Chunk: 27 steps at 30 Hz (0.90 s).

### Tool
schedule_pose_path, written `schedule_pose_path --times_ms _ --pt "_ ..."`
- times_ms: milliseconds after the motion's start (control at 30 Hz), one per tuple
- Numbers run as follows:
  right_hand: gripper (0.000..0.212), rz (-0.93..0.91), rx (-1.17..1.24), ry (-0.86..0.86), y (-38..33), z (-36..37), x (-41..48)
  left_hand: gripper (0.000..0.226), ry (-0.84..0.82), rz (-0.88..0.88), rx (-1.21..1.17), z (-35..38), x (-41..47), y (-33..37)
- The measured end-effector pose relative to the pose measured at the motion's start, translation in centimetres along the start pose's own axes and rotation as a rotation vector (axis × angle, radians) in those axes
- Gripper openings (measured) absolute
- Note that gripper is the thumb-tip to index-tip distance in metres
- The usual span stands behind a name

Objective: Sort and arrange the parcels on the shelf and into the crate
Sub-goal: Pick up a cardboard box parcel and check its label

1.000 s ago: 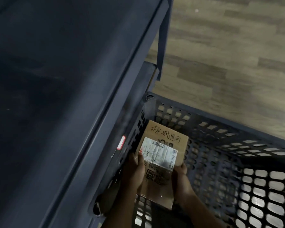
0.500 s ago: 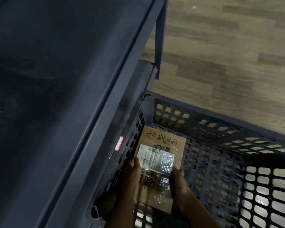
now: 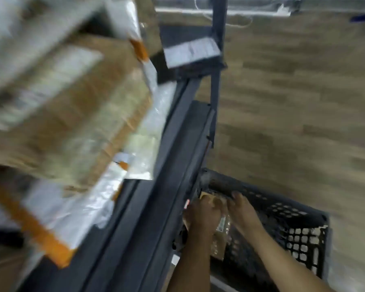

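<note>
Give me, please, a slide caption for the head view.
Left hand and right hand on a cardboard parcel in the dark crate beside the parcel-laden shelf.

Crate (image 3: 303,228) on the floor (image 3: 293,102), right of the shelf (image 3: 173,144).
On the shelf, a cardboard parcel (image 3: 72,114) lies on mailer bags (image 3: 72,207), and a small parcel (image 3: 191,51) sits at the far right corner. In the crate, a box (image 3: 219,245) leans against the shelf-side wall, between the left hand (image 3: 200,213) and the right hand (image 3: 240,209).

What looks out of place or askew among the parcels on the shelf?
The large cardboard box lies on a loose heap of white mailer bags, turned at an angle to the front edge of the shelf rather than square with it. The picture is blurred, so damage cannot be judged. Nothing looks spilled.
</note>
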State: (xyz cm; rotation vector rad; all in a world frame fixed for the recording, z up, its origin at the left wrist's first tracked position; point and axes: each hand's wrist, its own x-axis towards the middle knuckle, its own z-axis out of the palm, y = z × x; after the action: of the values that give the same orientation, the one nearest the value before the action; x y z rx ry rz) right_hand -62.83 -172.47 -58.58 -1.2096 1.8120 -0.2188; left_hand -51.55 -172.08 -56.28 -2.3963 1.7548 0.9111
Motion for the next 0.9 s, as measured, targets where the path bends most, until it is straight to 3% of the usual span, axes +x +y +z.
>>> schedule_pose_path --times_ms 200,333,433,667,900 --pt "0.043 -0.153 -0.176 -0.001 -10.5 -9.6 -10.3 0.056 0.065 0.005 -0.17 -14.3 -10.4 3.2" --pt "0.052 -0.157 -0.289 -0.085 -16.6 -12.8 -18.0 0.056 -0.013 -0.064 -0.202 -22.3 -17.9 3.0" --pt "0.051 -0.261 -0.304 -0.127 -20.1 -13.3 -23.2 0.053 0.035 -0.141 -0.238 -26.8 -23.1 1.8" --pt "0.051 -0.501 -0.322 -0.211 -26.7 -11.4 -31.8 0.06 0.267 -0.317 -0.308 -30.7 -32.6 -5.3" --pt "0.048 -0.678 -0.311 -0.238 -30.4 -7.8 -37.4 0.07 0.187 -0.417 -0.273 -29.9 -38.6 -11.3"
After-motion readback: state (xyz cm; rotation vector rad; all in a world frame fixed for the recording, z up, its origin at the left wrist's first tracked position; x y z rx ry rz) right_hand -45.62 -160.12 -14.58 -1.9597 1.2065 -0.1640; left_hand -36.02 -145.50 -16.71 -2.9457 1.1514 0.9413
